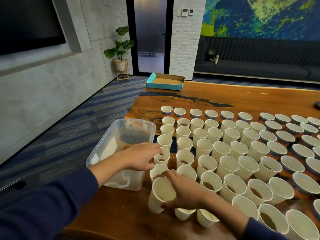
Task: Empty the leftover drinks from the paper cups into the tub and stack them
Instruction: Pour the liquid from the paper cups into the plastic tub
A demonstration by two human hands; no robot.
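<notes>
- Right hand (186, 193) is gripping a tilted paper cup (160, 194) at lower centre.
- Left hand (143, 157) is pinching the rim of another cup (161, 157), just right of the tub (103, 153) on the worktop (225, 96).

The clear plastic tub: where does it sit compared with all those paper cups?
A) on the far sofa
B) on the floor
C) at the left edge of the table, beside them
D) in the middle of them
C: the clear plastic tub sits at the wooden table's left edge, beside the leftmost paper cups.
</notes>
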